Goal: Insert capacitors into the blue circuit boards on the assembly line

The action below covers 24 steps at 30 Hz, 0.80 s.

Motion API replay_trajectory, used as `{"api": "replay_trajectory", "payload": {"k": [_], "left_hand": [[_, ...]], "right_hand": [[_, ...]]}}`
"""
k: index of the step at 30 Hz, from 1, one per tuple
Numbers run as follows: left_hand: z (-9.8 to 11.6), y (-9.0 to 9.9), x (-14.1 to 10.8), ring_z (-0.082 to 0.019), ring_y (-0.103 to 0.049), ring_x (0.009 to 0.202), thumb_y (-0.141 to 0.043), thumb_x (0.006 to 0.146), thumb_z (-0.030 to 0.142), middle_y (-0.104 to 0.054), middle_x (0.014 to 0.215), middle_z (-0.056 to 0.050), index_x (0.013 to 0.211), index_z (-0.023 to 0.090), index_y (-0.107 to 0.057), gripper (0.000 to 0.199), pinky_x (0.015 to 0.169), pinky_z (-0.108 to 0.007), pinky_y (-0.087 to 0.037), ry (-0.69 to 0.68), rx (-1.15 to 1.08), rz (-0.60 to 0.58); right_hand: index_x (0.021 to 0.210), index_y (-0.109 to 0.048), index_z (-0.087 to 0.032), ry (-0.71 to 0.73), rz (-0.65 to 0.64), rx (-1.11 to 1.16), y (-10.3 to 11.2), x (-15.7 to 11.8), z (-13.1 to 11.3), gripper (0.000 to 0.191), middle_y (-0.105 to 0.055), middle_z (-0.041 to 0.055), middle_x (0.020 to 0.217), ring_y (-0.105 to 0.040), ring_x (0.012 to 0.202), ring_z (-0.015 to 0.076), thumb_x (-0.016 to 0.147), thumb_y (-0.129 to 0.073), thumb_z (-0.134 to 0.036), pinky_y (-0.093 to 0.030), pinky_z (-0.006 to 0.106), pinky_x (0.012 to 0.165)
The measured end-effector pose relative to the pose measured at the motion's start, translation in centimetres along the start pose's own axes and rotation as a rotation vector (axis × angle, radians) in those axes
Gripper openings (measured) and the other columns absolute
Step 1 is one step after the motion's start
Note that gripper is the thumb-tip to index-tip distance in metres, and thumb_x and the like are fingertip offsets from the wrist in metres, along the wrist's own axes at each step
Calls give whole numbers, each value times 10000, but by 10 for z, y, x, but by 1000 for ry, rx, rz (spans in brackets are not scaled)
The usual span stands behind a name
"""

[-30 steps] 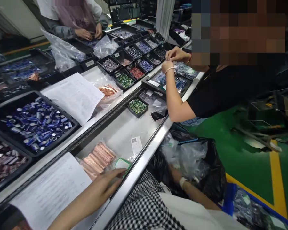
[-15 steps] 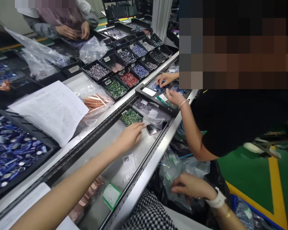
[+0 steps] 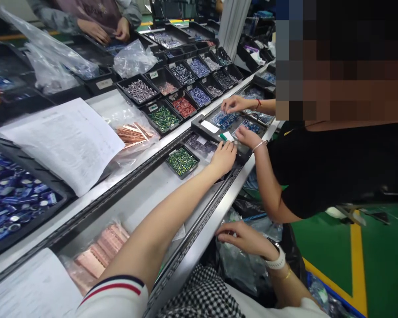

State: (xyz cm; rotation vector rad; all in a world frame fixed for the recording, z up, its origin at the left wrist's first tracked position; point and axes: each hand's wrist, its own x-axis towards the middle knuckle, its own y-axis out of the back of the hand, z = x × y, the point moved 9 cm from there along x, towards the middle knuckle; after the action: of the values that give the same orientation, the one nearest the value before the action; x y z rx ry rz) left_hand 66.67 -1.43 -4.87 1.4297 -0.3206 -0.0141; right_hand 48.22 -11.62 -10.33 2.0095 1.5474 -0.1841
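My left hand (image 3: 223, 158) reaches across the bench to the near edge of a black tray (image 3: 199, 125). Its fingers bend downward beside a green pen (image 3: 223, 138), which is partly hidden behind them. Whether the fingertips grip the pen cannot be made out. Left of this hand sits a small black bin of green cylindrical parts (image 3: 182, 160). My right hand (image 3: 240, 236), with a white watch on the wrist, hangs by the bench's front edge above clear plastic bags (image 3: 239, 263). Its fingers are loosely curved and apart, with nothing in them.
A co-worker's hands (image 3: 248, 136) work over blue parts in the black tray. Several bins of coloured parts (image 3: 183, 107) line the back. Copper strips (image 3: 132, 135), a paper sheet (image 3: 64, 143) and bagged copper pieces (image 3: 101, 251) lie leftward. A metal rail (image 3: 215, 198) edges the bench.
My left hand has moved forward and right, past the phone to the pen, and now covers the phone. My right hand has shifted left and up, toward the bench edge.
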Motion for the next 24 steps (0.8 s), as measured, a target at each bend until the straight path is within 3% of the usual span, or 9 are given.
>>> {"api": "replay_trajectory", "payload": {"k": [3,7,11,15,18,21,24], "left_hand": [[-3,2,-2,-274,-372,1396,-422,888,63,-468,1455,-200,1397,35,-482,513,1166,-469,-257,6,-4,2],[-2,11,-12,-280,-490,1275,-366,934,80,-598,1277,-208,1230,42,-612,387,1142,-485,-282,3,-6,6],[-1,26,-53,-265,-510,1247,-337,961,81,-602,1267,-181,1220,66,-604,372,1122,-459,-310,-3,-7,2],[-2,44,-126,-257,-531,1229,-390,966,115,-624,1240,-156,1197,90,-614,323,1103,-422,-354,-14,-10,-42],[-3,57,-194,-250,-525,1260,-421,954,110,-610,1294,-141,1234,104,-609,337,1091,-387,-391,-14,-16,-88],[-4,69,-268,-256,-516,1285,-406,949,84,-590,1339,-145,1268,89,-605,377,1109,-404,-394,-1,-44,-122],[-7,85,-341,-244,-526,1287,-377,954,93,-582,1366,-125,1301,124,-603,415,1106,-435,-415,68,-112,-82]], "right_hand": [[1034,-725,-231,4,19,-32,1,0,-7,323,-747,15,1007,-663,881,178,952,-506,-453,-467,264,798],[966,-727,-203,-16,76,-39,9,-6,-12,334,-746,19,911,-665,822,173,952,-506,-453,-466,257,751],[953,-717,-207,37,274,-37,40,-13,-24,321,-738,19,906,-657,835,178,950,-507,-450,-473,269,771],[959,-722,-217,80,513,-110,82,-11,-37,307,-743,31,920,-664,832,192,928,-534,-457,-482,290,763],[944,-737,-225,169,639,-146,115,7,-51,270,-746,36,967,-665,870,208,887,-588,-442,-480,317,798],[876,-747,-203,237,731,-57,150,43,-58,241,-742,43,890,-649,830,211,809,-675,-424,-476,349,829],[868,-736,-173,262,756,64,171,93,-57,273,-727,50,828,-638,779,189,756,-724,-422,-497,352,812]]}}
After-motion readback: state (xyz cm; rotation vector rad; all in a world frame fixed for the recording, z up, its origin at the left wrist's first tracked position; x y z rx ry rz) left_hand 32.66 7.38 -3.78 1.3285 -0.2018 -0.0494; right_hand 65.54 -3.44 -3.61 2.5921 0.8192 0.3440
